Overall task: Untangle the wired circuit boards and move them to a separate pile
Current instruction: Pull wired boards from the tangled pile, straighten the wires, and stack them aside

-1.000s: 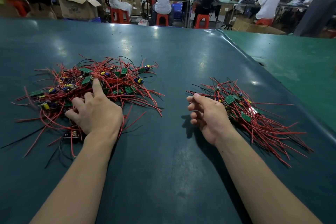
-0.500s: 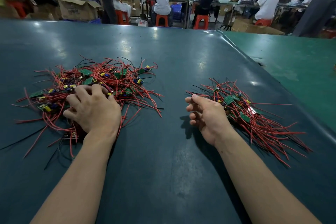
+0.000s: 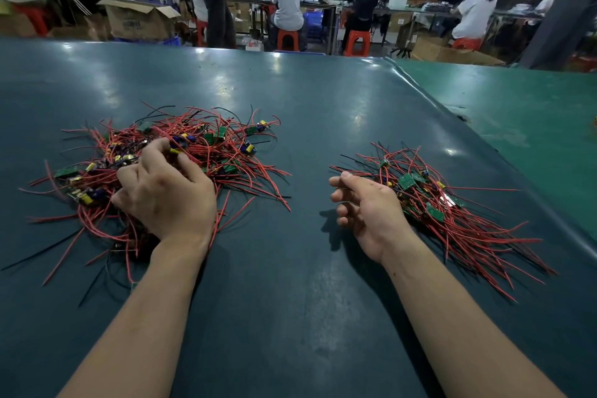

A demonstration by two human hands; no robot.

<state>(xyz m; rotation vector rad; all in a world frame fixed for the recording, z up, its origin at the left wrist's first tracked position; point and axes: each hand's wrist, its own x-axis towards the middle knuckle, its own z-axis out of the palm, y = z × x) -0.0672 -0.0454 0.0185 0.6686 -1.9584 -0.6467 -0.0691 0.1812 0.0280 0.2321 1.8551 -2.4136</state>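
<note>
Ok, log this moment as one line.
left hand: fingers curled into tangled pile | right hand: idle, loosely curled, beside sorted pile

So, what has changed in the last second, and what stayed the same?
The left hand curled its fingers, which lay flatter on the tangled pile, and now pinches a board and wires there. The right hand stayed loosely curled and empty beside the sorted pile. Both piles kept their places.

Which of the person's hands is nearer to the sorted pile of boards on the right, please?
Right. The right hand sits just beside the sorted pile, at its left edge, fingers loosely curled. The left hand is across the table, gripping into the tangled pile.
</note>
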